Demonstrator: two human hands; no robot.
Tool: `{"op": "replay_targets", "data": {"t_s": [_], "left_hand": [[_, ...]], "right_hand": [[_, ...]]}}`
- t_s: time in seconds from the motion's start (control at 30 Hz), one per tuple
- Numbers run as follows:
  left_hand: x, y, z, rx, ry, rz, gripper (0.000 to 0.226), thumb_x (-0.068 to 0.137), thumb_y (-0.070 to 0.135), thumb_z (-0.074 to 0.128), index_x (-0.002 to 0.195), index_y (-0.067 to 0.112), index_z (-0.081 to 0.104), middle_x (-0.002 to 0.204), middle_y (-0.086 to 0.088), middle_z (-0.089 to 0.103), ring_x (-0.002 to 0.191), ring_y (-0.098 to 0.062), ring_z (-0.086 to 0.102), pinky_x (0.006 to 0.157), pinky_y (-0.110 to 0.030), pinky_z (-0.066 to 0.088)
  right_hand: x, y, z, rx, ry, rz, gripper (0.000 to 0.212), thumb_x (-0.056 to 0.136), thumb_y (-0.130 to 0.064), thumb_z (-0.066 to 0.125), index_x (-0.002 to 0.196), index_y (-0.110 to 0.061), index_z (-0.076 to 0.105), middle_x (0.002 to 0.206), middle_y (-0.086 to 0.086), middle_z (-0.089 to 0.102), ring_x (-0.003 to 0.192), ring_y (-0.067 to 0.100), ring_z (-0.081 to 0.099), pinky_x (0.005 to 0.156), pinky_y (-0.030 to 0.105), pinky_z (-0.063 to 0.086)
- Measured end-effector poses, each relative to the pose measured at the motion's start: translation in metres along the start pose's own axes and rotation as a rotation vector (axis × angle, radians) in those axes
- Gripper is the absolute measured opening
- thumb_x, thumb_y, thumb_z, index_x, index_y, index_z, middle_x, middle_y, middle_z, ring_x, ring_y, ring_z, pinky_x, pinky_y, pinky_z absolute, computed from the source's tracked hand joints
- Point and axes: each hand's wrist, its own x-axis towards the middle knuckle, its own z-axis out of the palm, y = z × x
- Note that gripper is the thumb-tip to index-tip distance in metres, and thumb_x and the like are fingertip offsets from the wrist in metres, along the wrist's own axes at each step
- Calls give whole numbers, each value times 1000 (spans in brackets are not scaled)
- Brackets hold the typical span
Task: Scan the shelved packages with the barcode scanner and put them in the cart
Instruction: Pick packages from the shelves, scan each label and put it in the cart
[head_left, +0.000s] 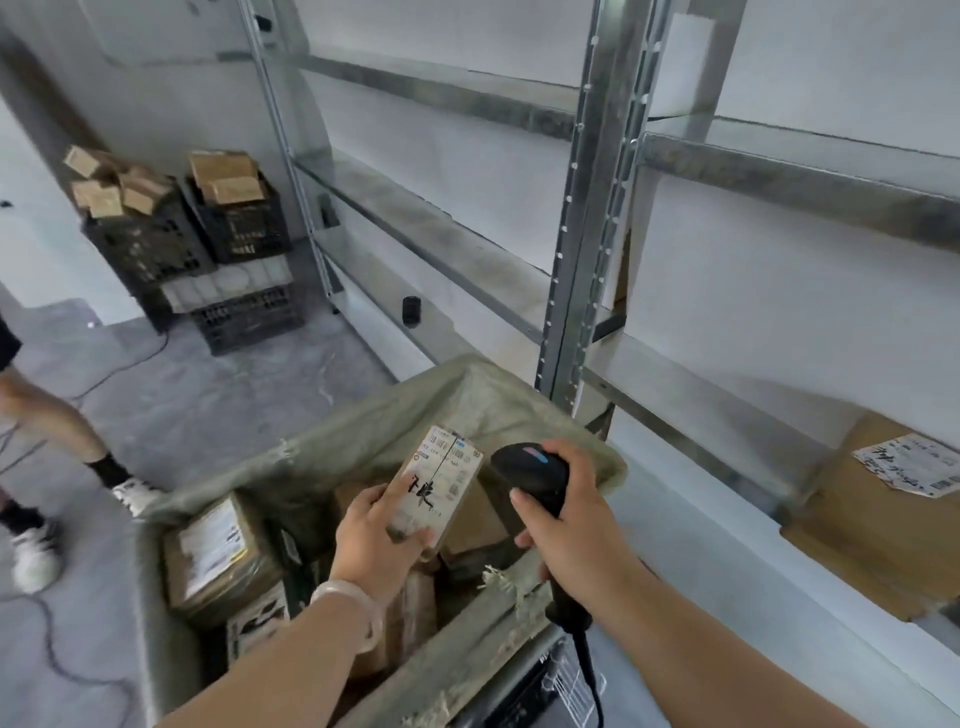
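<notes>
— What is hard to make out?

— The label print on the package (439, 483) is blurred. The scanner (530, 475) has its handle hidden inside the right hand (566, 514), and its cord runs off the bottom edge. The cart (332, 436) is cut off below. The parcels in it lie in shadow, partly behind both forearms. On the shelf (701, 431) at right, a brown box (883, 519) is cropped by the frame edge.

— And the hands?

— The left hand (376, 525) grasps the package by its lower end, label up, above the cart. The right hand is wrapped round the scanner, whose head sits just beside the package.

— Counts?

— One scanner and one held package. One labelled box (218, 551) shows plainly in the cart, among others I cannot count. One box on the shelf. At least three black crates (156, 249) by the wall. Two legs of another person (47, 415) at left.
</notes>
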Motion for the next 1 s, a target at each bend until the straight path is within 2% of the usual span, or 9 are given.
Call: {"op": "replay_targets", "data": {"t_s": [0.07,0.23,0.37,0.47,0.63,0.77,0.87,1.0], "left_hand": [[-10,-19,-10,39,-18,-46,70,86,24,74,146,35,41,139,4,38,119,-10,38,112,-29,35],[-31,-56,-26,156,-98,-161,73,87,30,72,149,39,36,144,5,35,125,-17,42,111,-36,39],[-43,-68,-30,298,-188,-236,66,92,43,63,150,44,30,157,6,25,143,-25,25,119,-43,26],[-38,-59,-31,316,-190,-218,65,92,51,57,150,46,28,160,7,22,148,-27,18,119,-43,21],[-7,3,-15,236,-128,5,70,91,53,59,152,41,27,158,7,28,148,-21,20,120,-39,21],[15,72,21,243,-143,228,72,91,53,58,153,37,24,157,7,32,145,-16,27,120,-34,23],[15,126,52,183,-213,360,72,92,50,59,153,34,24,155,6,33,144,-18,28,117,-34,24],[5,180,97,120,-336,534,73,93,51,57,154,32,22,158,4,31,146,-16,24,121,-33,16]], "right_hand": [[4,1,11,5,-37,5,44,93,-25,63,122,-44,35,107,-4,60,67,10,70,49,26,53],[9,-4,37,-6,-125,-3,49,93,-26,62,129,-43,33,108,-9,57,71,13,71,50,26,53],[10,-6,48,-40,-176,-36,52,93,-27,61,132,-44,30,106,-10,57,75,12,70,50,26,54],[10,-1,47,-57,-187,-56,52,92,-27,63,130,-46,32,107,-10,58,74,11,70,52,25,53],[9,14,28,-98,-85,-81,52,88,-32,67,120,-57,33,113,-11,60,84,11,69,72,33,59],[-2,21,-10,-79,70,-66,60,87,-31,69,107,-71,29,112,-16,57,89,12,68,74,35,60],[-18,27,-48,-73,248,-47,60,88,-27,69,110,-67,30,112,-16,57,90,12,66,76,39,60],[-45,41,-95,-21,496,45,56,89,-24,67,119,-57,33,111,-13,61,90,15,68,78,45,59]]}}
